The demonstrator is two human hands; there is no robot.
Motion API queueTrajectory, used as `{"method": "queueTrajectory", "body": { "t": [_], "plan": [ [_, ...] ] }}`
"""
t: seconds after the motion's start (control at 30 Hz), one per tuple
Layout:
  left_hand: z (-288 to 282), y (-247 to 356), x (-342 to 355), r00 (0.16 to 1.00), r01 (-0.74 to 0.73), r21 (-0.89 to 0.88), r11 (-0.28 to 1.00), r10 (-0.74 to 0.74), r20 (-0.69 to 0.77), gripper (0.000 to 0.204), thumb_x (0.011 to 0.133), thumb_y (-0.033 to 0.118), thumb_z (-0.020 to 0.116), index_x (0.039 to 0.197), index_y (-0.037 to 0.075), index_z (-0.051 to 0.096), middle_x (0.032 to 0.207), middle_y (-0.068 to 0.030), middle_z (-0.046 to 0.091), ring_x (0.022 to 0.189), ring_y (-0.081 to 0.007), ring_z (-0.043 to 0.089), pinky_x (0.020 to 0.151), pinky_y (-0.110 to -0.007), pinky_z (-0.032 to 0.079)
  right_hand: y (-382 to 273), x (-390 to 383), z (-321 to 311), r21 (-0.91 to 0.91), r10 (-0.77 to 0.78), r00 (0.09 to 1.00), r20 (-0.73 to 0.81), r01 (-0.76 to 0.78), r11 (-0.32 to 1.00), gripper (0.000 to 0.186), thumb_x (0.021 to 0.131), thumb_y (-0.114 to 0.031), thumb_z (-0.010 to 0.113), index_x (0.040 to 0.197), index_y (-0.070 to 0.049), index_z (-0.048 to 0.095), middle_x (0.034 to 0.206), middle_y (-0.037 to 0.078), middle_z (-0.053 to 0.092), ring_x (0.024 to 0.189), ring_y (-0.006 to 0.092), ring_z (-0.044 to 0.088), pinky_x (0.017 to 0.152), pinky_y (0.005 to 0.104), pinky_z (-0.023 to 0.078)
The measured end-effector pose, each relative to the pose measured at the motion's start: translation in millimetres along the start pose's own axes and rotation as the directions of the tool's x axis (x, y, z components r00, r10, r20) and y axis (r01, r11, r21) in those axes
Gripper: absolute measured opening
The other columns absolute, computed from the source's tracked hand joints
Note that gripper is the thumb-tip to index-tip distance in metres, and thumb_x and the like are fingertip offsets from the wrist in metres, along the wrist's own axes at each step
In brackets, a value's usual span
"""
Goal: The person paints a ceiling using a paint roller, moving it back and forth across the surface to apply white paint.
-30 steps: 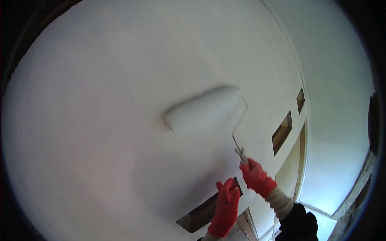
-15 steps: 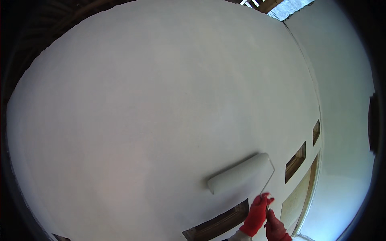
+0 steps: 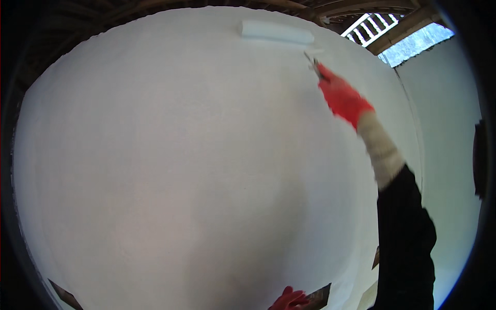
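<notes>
Though near, beams (image 3: 356, 8) above roller (image 3: 276, 32)

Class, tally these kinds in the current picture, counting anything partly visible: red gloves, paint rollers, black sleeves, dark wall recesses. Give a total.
Red gloves: 2
Paint roller: 1
Black sleeve: 1
Dark wall recesses: 3
Total: 7

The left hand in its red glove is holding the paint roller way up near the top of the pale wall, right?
Not quite: it's the right hand, in its red glove, that holds the paint roller near the top of the pale wall. The head view shows this.
</notes>
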State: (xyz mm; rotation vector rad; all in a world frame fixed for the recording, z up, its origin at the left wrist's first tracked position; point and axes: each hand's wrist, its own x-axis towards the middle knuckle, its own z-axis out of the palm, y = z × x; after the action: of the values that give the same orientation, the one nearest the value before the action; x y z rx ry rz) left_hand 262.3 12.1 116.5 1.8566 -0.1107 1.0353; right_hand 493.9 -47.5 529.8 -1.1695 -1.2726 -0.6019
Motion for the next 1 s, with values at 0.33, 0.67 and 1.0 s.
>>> {"method": "queueTrajectory", "body": {
  "t": [0.33,0.67,1.0],
  "plan": [
    [-75,57,-49,0.918,0.216,0.054,0.975,-0.184,-0.351,0.027,0.099,0.015,0.048,0.120,-0.001,0.051,0.119,-0.0149,0.054,0.100,-0.0237,0.061,0.089,-0.035,0.046,-79,164,28,0.017,-0.057,0.994,-0.088,0.059,0.998,0.045,0.093,-0.023,0.046,0.138,-0.018,0.043,0.063,0.000,0.043,0.051,0.0137,0.042,0.045,0.0316,0.038],
    [-51,46,-76,0.917,0.283,0.065,0.957,-0.250,-0.311,0.027,0.100,0.017,0.045,0.117,-0.002,0.053,0.110,-0.0128,0.060,0.099,-0.0215,0.061,0.097,-0.034,0.042,13,-50,49,-0.059,-0.068,0.991,-0.115,0.061,0.996,0.054,0.092,-0.018,0.046,0.144,-0.013,0.035,0.078,0.009,0.060,0.060,0.0208,0.059,0.053,0.0353,0.049],
    [-13,21,-50,0.995,-0.072,0.331,0.941,0.046,0.085,0.022,0.097,0.010,0.048,0.118,0.002,0.053,0.105,-0.0117,0.059,0.106,-0.0229,0.056,0.109,-0.039,0.029,100,-540,41,-0.089,0.514,0.731,0.450,-0.535,0.840,0.056,0.091,-0.004,0.043,0.145,-0.001,0.025,0.142,0.026,0.038,0.128,0.0397,0.042,0.098,0.0384,0.041]
  ]
}}
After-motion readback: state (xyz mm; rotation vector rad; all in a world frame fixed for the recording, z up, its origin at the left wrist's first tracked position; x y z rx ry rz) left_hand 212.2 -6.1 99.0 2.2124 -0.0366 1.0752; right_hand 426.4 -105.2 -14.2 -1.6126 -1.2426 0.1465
